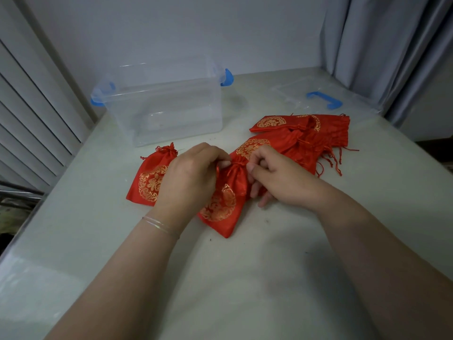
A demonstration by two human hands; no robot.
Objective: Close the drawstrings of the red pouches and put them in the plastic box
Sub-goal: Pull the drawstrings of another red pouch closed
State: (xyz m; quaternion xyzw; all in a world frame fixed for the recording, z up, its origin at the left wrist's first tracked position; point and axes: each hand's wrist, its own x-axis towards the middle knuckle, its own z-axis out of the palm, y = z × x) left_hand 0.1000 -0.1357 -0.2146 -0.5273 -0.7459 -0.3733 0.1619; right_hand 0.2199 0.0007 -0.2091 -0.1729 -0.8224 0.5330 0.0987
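From the head view, both hands work on one red pouch [224, 192] lying on the pale desk [245, 278] in the middle of the frame. The left hand [190, 175] pinches the gathered neck from its side, its grip closed narrow on the fabric or cord (which of the two is hard to tell). The right hand [274, 177] pinches the same neck from the other side, fingers curled tight.

A second pouch [147, 179], its mouth already cinched, lies just beside the left hand, partly under it. A heap of pouches [301, 136] with loose cords sits beyond the right hand.

The clear box [169, 106] with blue latches stands open at the back left, no pouch inside. Its lid [318, 96] lies at the back right near a grey curtain [382, 45].
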